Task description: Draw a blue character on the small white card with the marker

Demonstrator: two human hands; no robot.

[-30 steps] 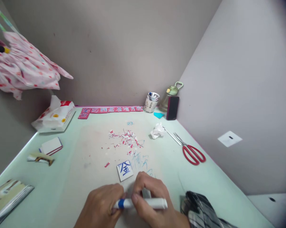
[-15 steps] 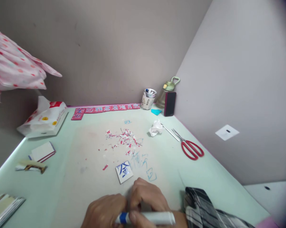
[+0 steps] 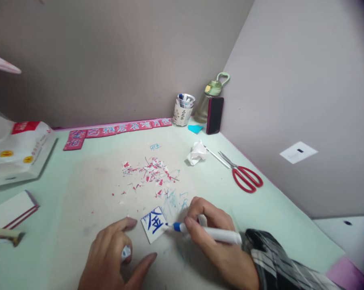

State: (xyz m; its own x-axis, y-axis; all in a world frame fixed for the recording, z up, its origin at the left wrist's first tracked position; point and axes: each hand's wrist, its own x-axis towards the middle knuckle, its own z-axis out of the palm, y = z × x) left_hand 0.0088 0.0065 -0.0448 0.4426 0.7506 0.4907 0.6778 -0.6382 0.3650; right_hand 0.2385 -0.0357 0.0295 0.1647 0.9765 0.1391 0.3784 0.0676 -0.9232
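My right hand (image 3: 213, 237) grips a white marker with a blue collar (image 3: 210, 232); its uncapped tip rests at the right edge of a small white paper square (image 3: 153, 224) bearing a blue character. My left hand (image 3: 113, 253) lies flat on the pale green table (image 3: 272, 205) just left of the square. Its index fingertip is near the square's corner and the marker's cap (image 3: 126, 253) is tucked under its fingers. Faint blue scribbles mark the table surface beside the square.
Red and white paper scraps (image 3: 148, 173) lie beyond the square. Red-handled scissors (image 3: 242, 177) and a crumpled tissue (image 3: 196, 153) sit to the right. At the back: a red paper strip (image 3: 121, 129), a pen cup (image 3: 183, 109), a bottle (image 3: 210, 98), a phone (image 3: 215, 115). A tissue pack (image 3: 17, 151) and cards (image 3: 11, 205) are left.
Both hands held the capped marker together near the table edge. Now the cap is off in my left hand, and my right hand has brought the tip to the paper square.
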